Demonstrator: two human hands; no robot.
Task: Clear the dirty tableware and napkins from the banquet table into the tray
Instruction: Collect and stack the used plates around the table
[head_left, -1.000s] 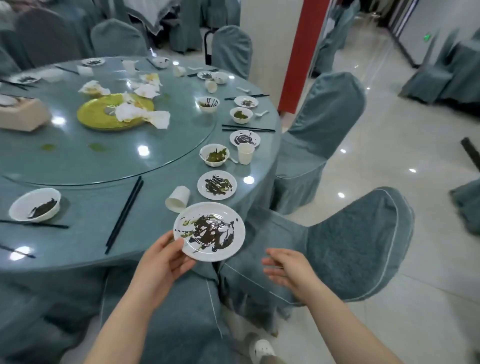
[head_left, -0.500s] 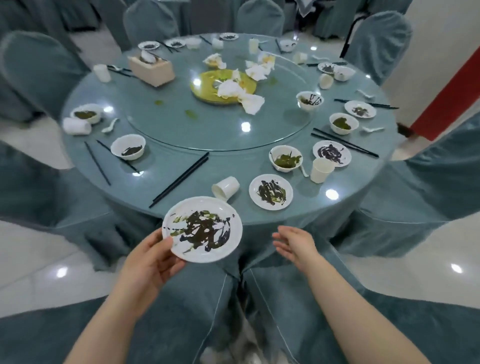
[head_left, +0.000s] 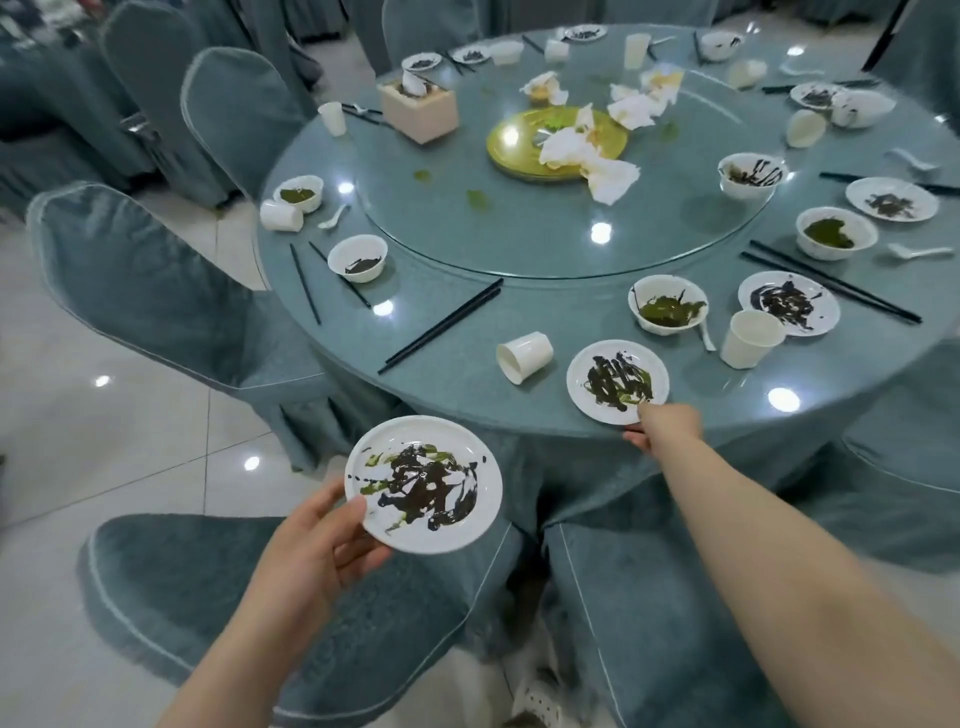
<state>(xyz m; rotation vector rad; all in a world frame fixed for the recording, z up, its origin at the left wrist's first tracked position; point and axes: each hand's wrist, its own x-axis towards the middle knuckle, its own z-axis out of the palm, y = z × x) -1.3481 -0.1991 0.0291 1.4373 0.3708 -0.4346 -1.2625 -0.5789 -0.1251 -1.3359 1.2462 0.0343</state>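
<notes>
My left hand (head_left: 311, 545) holds a dirty white plate (head_left: 423, 483) smeared with dark and green sauce, below the round banquet table (head_left: 467, 374), thumb on its rim. My right hand (head_left: 662, 428) reaches to the table's near edge and pinches the rim of a second dirty plate (head_left: 617, 381). A tipped paper cup (head_left: 523, 357) lies left of that plate. Several dirty bowls, such as one with green residue (head_left: 667, 310), more plates, an upright cup (head_left: 752, 339), black chopsticks (head_left: 441, 325) and crumpled napkins (head_left: 592, 156) on a yellow platter (head_left: 519, 145) are spread over the table. No tray is visible.
Covered chairs stand close: one (head_left: 156, 291) at the table's left, two (head_left: 208, 597) right below me. A tissue box (head_left: 421, 111) sits on the glass turntable (head_left: 545, 228). Glossy tiled floor (head_left: 104, 441) lies at left.
The view has swung left around the table. My right hand moved from hovering open below the table edge up to the second plate's rim. My left hand keeps its plate.
</notes>
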